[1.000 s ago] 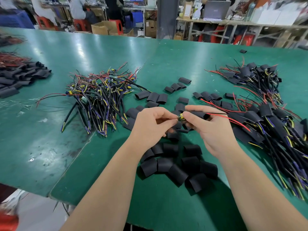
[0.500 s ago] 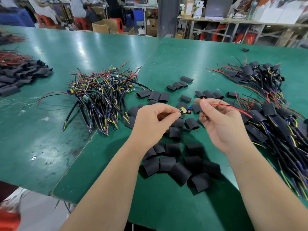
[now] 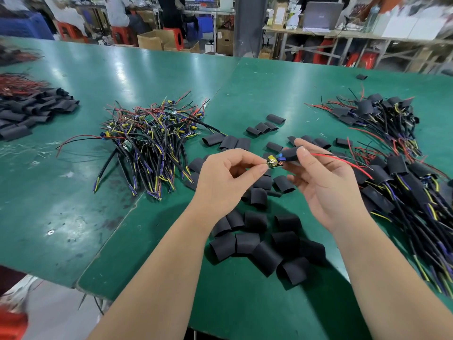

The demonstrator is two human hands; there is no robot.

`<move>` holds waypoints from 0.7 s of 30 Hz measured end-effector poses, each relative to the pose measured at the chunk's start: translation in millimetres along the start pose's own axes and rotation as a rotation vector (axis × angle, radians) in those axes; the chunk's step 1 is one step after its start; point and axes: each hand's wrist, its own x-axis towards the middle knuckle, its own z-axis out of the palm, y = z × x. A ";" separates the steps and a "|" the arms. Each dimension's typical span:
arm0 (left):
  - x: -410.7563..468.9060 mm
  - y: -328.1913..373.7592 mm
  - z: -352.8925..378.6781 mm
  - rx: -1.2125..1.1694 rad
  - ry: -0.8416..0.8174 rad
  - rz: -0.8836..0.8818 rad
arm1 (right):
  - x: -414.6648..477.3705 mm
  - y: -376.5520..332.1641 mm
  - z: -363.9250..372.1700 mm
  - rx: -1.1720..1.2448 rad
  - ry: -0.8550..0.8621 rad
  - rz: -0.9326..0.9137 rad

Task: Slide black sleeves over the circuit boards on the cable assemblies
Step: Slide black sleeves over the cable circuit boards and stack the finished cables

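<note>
In the head view, a small circuit board [image 3: 272, 163] carrying a yellow capacitor is pinched at its left end between the thumb and forefinger of the left hand [image 3: 228, 182]; the remaining fingers are curled into the palm. A black sleeve [image 3: 290, 153] is pinched between the thumb and forefinger of the right hand [image 3: 326, 190], whose other fingers are loosely bent below it. The sleeve is held just beside the right end of the board, above the table, where a blue component is seen at its mouth. A red wire [image 3: 343, 161] is seen running out to the right, past the right thumb.

Loose sleeves [image 3: 264, 244] are scattered on the green table [image 3: 73, 204] beneath and beyond both hands. A pile of bare cable assemblies [image 3: 152, 141] is seen to the left, and a pile of sleeved assemblies [image 3: 397, 175] to the right. A further heap of sleeves [image 3: 31, 114] lies at the far left edge.

A grey laptop [image 3: 322, 14] is stood on a shelf in the background; the mark on its lid is too blurred to be read.
</note>
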 end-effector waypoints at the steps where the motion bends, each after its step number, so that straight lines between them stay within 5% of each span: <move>1: 0.0 0.0 0.2 -0.019 0.002 -0.005 | 0.1 0.1 0.2 0.036 -0.005 0.012; 5: 0.9 0.2 -0.3 -0.100 0.006 -0.025 | 1.2 -2.9 -1.8 0.196 -0.022 0.047; 14: 0.4 6.8 -0.5 -0.196 -0.043 -0.045 | -2.3 -3.2 0.2 0.129 -0.107 -0.028; 21: -0.3 5.9 -1.8 -0.271 -0.080 -0.232 | -2.9 -3.3 0.2 0.126 -0.134 -0.045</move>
